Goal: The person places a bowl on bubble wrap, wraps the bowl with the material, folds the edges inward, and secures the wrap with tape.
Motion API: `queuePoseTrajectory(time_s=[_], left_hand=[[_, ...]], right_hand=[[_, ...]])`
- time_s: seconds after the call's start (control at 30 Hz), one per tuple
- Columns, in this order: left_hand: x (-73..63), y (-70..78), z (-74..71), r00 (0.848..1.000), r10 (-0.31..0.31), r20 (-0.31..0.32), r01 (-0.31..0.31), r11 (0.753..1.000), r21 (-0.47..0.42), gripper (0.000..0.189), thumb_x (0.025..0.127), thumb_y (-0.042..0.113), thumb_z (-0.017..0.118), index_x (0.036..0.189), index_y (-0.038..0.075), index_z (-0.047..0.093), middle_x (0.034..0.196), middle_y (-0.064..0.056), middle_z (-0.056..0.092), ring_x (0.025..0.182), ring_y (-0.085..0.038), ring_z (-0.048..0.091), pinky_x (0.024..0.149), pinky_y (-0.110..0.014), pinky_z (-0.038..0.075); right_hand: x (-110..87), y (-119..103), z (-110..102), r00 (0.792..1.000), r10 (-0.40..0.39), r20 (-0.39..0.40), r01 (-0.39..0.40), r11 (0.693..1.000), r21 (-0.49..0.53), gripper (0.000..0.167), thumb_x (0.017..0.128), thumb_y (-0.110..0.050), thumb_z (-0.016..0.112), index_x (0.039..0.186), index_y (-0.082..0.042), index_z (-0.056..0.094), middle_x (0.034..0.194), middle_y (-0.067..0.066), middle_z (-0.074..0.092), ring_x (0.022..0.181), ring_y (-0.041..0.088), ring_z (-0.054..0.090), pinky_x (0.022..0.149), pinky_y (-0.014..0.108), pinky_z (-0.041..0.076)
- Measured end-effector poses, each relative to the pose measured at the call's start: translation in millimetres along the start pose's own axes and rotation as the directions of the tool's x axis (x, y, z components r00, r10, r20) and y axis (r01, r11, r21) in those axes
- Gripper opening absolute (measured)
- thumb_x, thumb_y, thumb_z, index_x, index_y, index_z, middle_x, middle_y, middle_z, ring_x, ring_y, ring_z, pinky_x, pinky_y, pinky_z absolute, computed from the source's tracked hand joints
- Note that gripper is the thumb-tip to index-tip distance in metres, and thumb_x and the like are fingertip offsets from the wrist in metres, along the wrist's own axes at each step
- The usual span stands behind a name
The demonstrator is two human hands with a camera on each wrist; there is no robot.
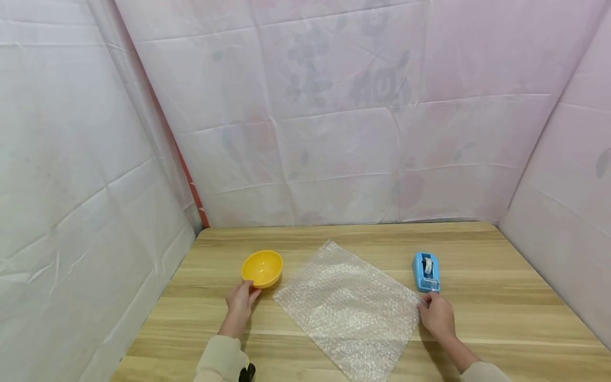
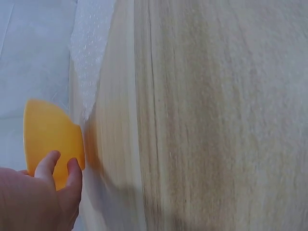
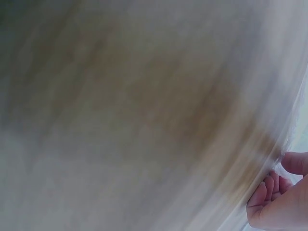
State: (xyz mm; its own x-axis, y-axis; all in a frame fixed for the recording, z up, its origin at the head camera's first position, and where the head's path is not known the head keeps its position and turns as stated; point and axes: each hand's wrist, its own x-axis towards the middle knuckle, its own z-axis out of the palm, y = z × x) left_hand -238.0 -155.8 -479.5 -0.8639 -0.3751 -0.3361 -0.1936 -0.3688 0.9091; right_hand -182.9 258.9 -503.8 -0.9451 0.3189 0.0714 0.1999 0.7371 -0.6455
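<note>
A yellow bowl (image 1: 263, 267) is at the left of the wooden table, its mouth facing up. My left hand (image 1: 242, 298) grips the near side of its rim, and the left wrist view shows fingers against the outside of the bowl (image 2: 53, 130). Right of the bowl, a sheet of clear bubble wrap (image 1: 353, 307) lies flat, turned so that a corner points away from me. With thumb and fingers my right hand (image 1: 438, 315) pinches the sheet's right corner. In the right wrist view the right hand (image 3: 281, 195) shows at the lower right edge.
Just beyond my right hand stands a blue tape dispenser (image 1: 426, 272) with a roll of tape in it. Pale sheeting (image 1: 334, 132) hangs behind the wooden table (image 1: 501, 297) and along both sides. A small black object (image 1: 246, 373) shows by my left sleeve.
</note>
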Motion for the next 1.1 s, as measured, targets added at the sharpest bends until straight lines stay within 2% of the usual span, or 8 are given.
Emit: queuePoseTrajectory(time_s=[0.33, 0.5, 0.7, 0.83, 1.0, 1.1], left_hand=[[-7.8, -1.3, 10.5, 0.997, -0.018, 0.071, 0.017, 1.000, 0.007, 0.049, 0.090, 0.000, 0.045, 0.132, -0.022, 0.030, 0.134, -0.036, 0.036, 0.099, -0.021, 0.058, 0.085, -0.027, 0.053], [-12.1, -1.6, 16.0, 0.995, -0.009, 0.099, 0.006, 0.999, 0.035, 0.046, 0.091, 0.000, 0.045, 0.129, -0.023, 0.033, 0.120, -0.030, 0.046, 0.094, -0.019, 0.059, 0.086, -0.029, 0.053], [-14.6, -3.7, 19.3, 0.993, -0.005, 0.117, 0.001, 0.999, 0.033, 0.043, 0.090, 0.000, 0.046, 0.125, -0.023, 0.037, 0.103, -0.020, 0.052, 0.083, -0.013, 0.059, 0.080, -0.026, 0.055], [-18.6, -4.7, 22.5, 0.990, -0.012, 0.140, 0.005, 0.999, 0.047, 0.041, 0.090, 0.001, 0.047, 0.123, -0.023, 0.039, 0.102, -0.019, 0.054, 0.082, -0.012, 0.060, 0.077, -0.024, 0.055], [-24.9, -4.6, 24.6, 0.980, -0.028, 0.196, 0.016, 0.998, 0.064, 0.042, 0.091, 0.002, 0.047, 0.124, -0.023, 0.039, 0.104, -0.019, 0.056, 0.083, -0.012, 0.061, 0.078, -0.024, 0.055], [-26.9, -3.4, 23.3, 0.979, -0.037, 0.200, 0.024, 0.998, 0.066, 0.043, 0.091, 0.003, 0.046, 0.126, -0.022, 0.038, 0.107, -0.022, 0.055, 0.085, -0.013, 0.062, 0.078, -0.024, 0.055]], right_hand=[[-0.8, 2, -2, 1.000, 0.017, 0.008, -0.017, 1.000, -0.017, 0.014, 0.083, 0.001, 0.058, 0.089, 0.012, 0.052, 0.072, 0.017, 0.051, 0.065, 0.024, 0.048, 0.053, 0.027, 0.038], [-0.7, 3, -3, 1.000, 0.017, -0.003, -0.018, 1.000, -0.025, 0.013, 0.083, 0.001, 0.058, 0.088, 0.012, 0.052, 0.072, 0.017, 0.051, 0.065, 0.024, 0.048, 0.052, 0.027, 0.038], [-0.9, 3, -4, 1.000, 0.004, -0.008, -0.004, 1.000, -0.026, 0.015, 0.083, 0.000, 0.059, 0.088, 0.012, 0.052, 0.072, 0.017, 0.052, 0.065, 0.024, 0.049, 0.052, 0.027, 0.038], [-1.4, 3, -5, 1.000, 0.007, -0.006, -0.007, 1.000, -0.025, 0.014, 0.083, 0.000, 0.058, 0.089, 0.012, 0.052, 0.072, 0.017, 0.052, 0.064, 0.023, 0.048, 0.052, 0.027, 0.038], [-2.5, 1, -4, 1.000, 0.005, -0.013, -0.005, 1.000, -0.017, 0.013, 0.083, 0.002, 0.058, 0.088, 0.012, 0.053, 0.073, 0.018, 0.052, 0.065, 0.024, 0.048, 0.052, 0.028, 0.039], [-1.9, -2, 0, 1.000, -0.005, -0.005, 0.005, 1.000, -0.009, 0.013, 0.083, 0.001, 0.058, 0.089, 0.012, 0.054, 0.074, 0.019, 0.054, 0.066, 0.024, 0.049, 0.053, 0.027, 0.040]])
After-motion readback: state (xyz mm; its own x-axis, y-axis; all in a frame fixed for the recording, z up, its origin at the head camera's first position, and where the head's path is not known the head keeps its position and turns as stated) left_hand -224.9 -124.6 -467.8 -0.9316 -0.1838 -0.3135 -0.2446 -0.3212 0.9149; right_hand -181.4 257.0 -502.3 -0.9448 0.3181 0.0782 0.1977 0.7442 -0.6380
